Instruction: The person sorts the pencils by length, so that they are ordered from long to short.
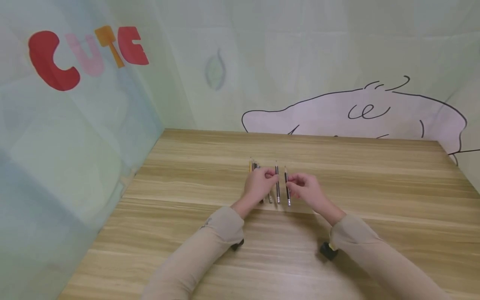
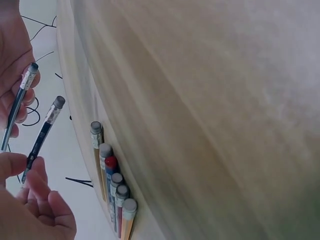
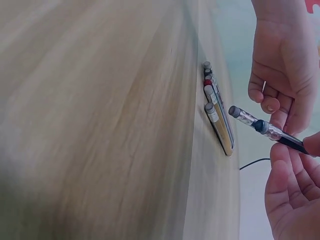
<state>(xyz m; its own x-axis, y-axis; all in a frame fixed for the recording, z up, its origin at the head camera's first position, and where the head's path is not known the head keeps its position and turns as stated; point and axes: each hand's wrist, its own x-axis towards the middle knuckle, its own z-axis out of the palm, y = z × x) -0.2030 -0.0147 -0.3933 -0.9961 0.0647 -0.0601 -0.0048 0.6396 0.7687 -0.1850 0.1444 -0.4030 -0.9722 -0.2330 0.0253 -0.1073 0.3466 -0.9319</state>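
Note:
Between thumb and fingers, my left hand [image 1: 258, 183] pinches a dark pencil [image 1: 278, 192] with a grey eraser at its near end. To its right, my right hand [image 1: 306, 191] pinches a second dark pencil [image 1: 288, 192]. Both pencils are held roughly parallel, a small gap apart, raised over the table in the wrist views. Under and left of my left hand lies a row of several pencils [image 2: 112, 190], partly hidden by that hand in the head view. Most have grey erasers; a red-tipped one [image 2: 111, 162] is among them.
The wood-grain table [image 1: 180, 175] reaches back to a printed cloth backdrop [image 1: 210, 79] with a line drawing. Another cloth with coloured letters [image 1: 56, 62] hangs on the left. Black devices [image 1: 328, 251] sit under both wrists at the sleeves [image 1: 225, 225].

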